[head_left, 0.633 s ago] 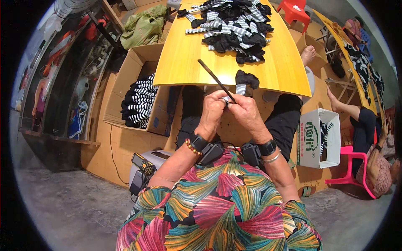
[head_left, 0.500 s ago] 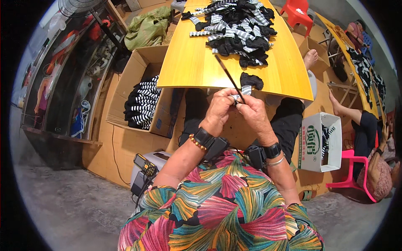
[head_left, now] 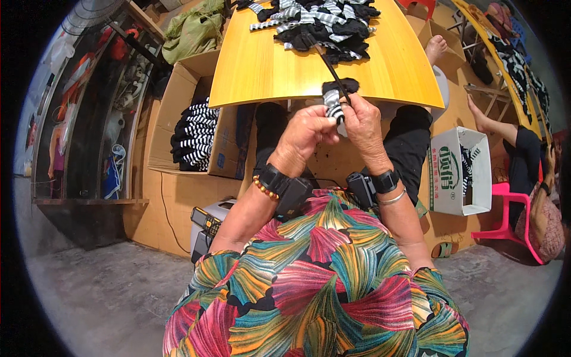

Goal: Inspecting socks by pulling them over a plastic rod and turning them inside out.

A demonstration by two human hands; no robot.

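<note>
My left hand (head_left: 304, 132) has its thumb and fingers closed on the near, striped end of a small black-and-white knit piece that looks like a sock (head_left: 331, 98). Its black far end lies toward the front edge of the yellow table (head_left: 250, 77). My right hand (head_left: 364, 126) is closed beside it, gripping a long thin dark stick (head_left: 328, 64) that slants up and left over the tabletop. The right fingers also touch the sock. The stick's lower end is hidden between fingers and fabric. A pile of similar striped and black socks (head_left: 324, 27) covers the table's far part.
An open cardboard box (head_left: 160, 134) left of my legs holds stacked striped socks (head_left: 193, 140). On the right stand a white carton (head_left: 447, 178) with striped pieces inside and a pink chair (head_left: 505, 217) with a seated person. Shelves (head_left: 77, 149) line the left; a green sack (head_left: 193, 33) lies behind.
The view has shifted, so the table and pile sit higher in it. My left hand has drawn slightly away from the right, and more of the striped sock shows between them.
</note>
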